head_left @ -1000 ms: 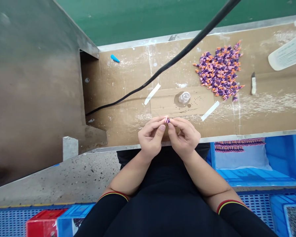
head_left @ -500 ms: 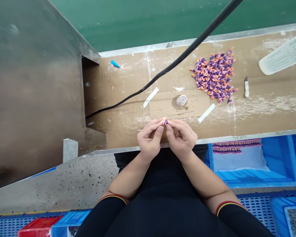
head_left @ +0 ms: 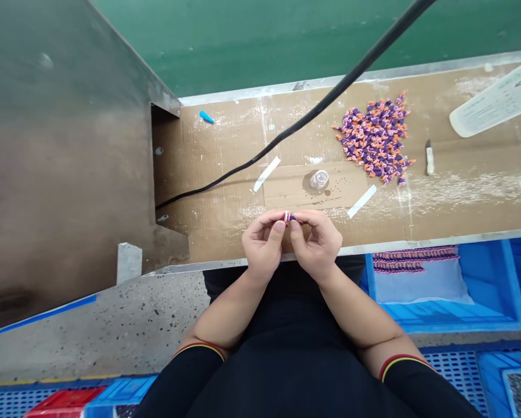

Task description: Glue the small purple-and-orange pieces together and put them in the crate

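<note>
Near the front edge of the cardboard-covered table, my left hand (head_left: 264, 241) and my right hand (head_left: 316, 241) meet fingertip to fingertip. Both pinch one small purple and pink piece (head_left: 289, 217) between thumbs and index fingers; much of it is hidden by the fingers. Just beyond them a small clear cup (head_left: 319, 180) stands on a flat cardboard strip (head_left: 286, 188) with wet spots around it. Farther back on the right lies a pile of purple, pink and orange pieces (head_left: 376, 139).
A black cable (head_left: 282, 136) crosses above the table. A metal housing (head_left: 69, 151) stands left. At right are a white-handled blade (head_left: 430, 159) and a translucent bottle (head_left: 495, 101). A blue crate (head_left: 491, 278) with rows of pieces sits below the edge. A blue tip (head_left: 206, 117) lies back left.
The view has shifted slightly. Both hands still hold the small piece, whose visible part now looks turned, and my right fingers have moved a little.
</note>
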The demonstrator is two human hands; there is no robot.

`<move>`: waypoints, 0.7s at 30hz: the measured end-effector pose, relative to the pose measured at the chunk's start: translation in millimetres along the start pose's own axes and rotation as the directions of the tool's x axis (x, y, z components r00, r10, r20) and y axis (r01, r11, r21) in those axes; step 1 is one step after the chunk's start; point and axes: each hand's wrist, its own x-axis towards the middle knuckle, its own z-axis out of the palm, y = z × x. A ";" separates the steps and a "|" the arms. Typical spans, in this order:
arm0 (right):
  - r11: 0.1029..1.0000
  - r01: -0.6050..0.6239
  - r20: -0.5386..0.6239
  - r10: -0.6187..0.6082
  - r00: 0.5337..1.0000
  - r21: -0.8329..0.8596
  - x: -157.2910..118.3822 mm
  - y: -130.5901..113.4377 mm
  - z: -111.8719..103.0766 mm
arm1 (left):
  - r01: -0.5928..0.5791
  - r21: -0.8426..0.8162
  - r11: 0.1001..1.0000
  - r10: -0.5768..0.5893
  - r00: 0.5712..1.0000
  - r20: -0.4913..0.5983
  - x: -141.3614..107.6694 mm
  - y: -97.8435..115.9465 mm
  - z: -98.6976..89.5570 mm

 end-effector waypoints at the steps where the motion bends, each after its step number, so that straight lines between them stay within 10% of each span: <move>1: 1.000 0.011 0.002 -0.011 1.000 0.005 0.8 -0.2 0.2 | -0.003 0.003 1.000 0.003 1.000 -0.004 0.2 -0.3 0.2; 10: 0.993 -0.096 0.006 0.096 0.995 0.068 -2.6 -1.3 -32.2 | -0.093 -0.082 0.992 0.097 0.994 0.046 5.4 0.4 1.9; 17: 0.933 -0.227 -0.462 0.077 0.883 -0.279 -4.0 29.6 -188.8 | -0.106 -0.050 0.993 0.109 0.992 0.070 6.6 3.6 2.2; 21: 0.626 -0.614 -0.603 0.273 0.749 -0.480 -33.3 63.3 -285.5 | -0.142 -0.072 0.987 0.147 0.987 0.069 9.2 5.5 6.5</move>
